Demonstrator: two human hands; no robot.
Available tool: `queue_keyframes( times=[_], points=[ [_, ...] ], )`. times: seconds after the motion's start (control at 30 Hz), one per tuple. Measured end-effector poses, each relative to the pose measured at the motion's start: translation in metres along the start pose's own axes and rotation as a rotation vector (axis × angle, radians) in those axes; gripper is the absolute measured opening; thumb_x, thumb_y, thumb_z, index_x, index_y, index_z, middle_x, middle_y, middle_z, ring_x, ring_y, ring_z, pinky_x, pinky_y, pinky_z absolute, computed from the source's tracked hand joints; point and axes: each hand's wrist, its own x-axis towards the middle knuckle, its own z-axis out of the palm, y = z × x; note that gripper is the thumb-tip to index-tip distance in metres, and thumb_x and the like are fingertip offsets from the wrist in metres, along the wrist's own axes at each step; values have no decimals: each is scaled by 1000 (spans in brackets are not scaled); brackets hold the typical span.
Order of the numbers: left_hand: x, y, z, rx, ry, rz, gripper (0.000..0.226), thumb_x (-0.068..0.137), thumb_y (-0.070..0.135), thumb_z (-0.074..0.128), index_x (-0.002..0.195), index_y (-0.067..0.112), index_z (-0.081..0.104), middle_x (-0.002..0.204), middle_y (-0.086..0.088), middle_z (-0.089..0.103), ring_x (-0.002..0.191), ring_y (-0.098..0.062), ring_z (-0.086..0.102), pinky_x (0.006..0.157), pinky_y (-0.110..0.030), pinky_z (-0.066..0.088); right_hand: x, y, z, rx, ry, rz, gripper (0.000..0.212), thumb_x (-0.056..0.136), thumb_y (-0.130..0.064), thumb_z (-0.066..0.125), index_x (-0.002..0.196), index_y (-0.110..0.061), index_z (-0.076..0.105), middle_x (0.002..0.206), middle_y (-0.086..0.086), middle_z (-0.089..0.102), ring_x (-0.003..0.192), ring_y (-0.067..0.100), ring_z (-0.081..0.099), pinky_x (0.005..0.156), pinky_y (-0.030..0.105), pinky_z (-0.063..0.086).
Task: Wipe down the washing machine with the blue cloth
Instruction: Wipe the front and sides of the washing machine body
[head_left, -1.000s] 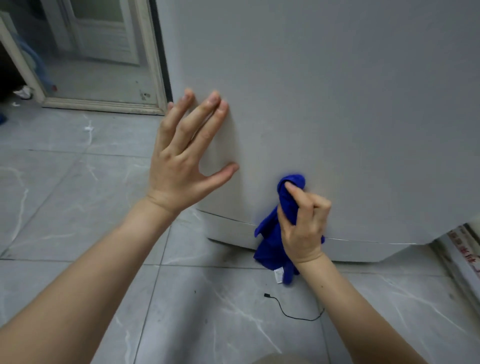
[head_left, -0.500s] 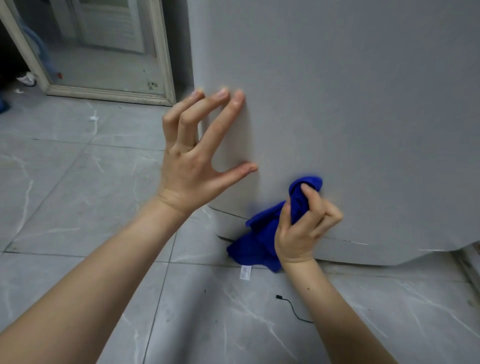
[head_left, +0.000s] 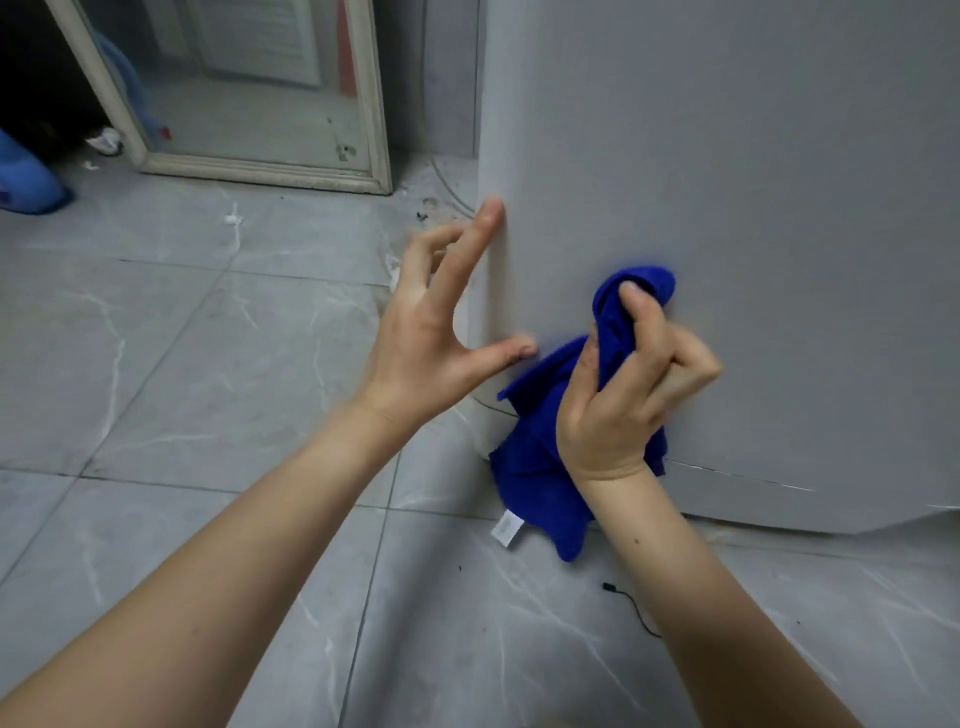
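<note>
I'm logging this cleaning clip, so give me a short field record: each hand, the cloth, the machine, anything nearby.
left hand: open, fingers spread, index fingertip and thumb touching the washing machine at its corner
right hand: grips the blue cloth, pressing it against the machine's lower panel
cloth: bunched, tail hanging toward the floor, white tag showing
nearby: framed mirror at left, thin black cable on the floor

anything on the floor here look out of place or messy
Yes: a thin black cable lies loose on the floor in front of the washing machine, and dark debris sits by its corner.
</note>
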Motion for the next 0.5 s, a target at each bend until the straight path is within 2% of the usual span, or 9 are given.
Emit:
queue_keyframes(
  times=[0.13, 0.23, 0.33, 0.43, 0.5],
  points=[
    [-2, -5, 0, -44, -29, -11, 105, 69, 43, 84, 151, 28, 19, 125, -1, 37, 109, -20, 53, 92, -24, 51, -72, 14, -21, -104, -216, -21, 29, 93, 2, 55, 119, -10, 53, 100, 6, 37, 80, 21, 44, 73, 32, 47],
    [-2, -8, 0, -69, -36, -12, 105, 70, 44, 83, 152, 28, 19, 125, 2, 36, 107, -12, 51, 90, -19, 50, -70, 5, -21, -81, -267, 12, 39, 85, 11, 63, 117, -10, 53, 101, 7, 38, 79, 23, 46, 71, 38, 48],
    [-4, -13, -2, -80, -54, 6, 104, 71, 45, 83, 153, 33, 18, 127, 7, 34, 106, -9, 52, 89, -20, 51, -16, -16, -12, -27, -213, -71, 32, 90, 4, 59, 118, -10, 54, 103, 6, 40, 83, 22, 47, 75, 37, 47],
    [-6, -15, -2, -84, -55, -7, 102, 73, 47, 80, 153, 39, 17, 129, 10, 36, 105, -10, 54, 87, -20, 52, 55, -29, -2, -10, -45, -83, 40, 87, 8, 63, 121, -9, 54, 104, 6, 41, 87, 21, 47, 83, 33, 45],
    [-7, -16, -2, -84, -53, -12, 103, 74, 51, 78, 155, 44, 15, 130, 11, 36, 106, -7, 53, 87, -17, 51, 81, -31, -3, 18, -4, -72, 39, 87, 8, 62, 123, -6, 56, 103, 9, 43, 90, 21, 46, 86, 32, 44]
  ],
)
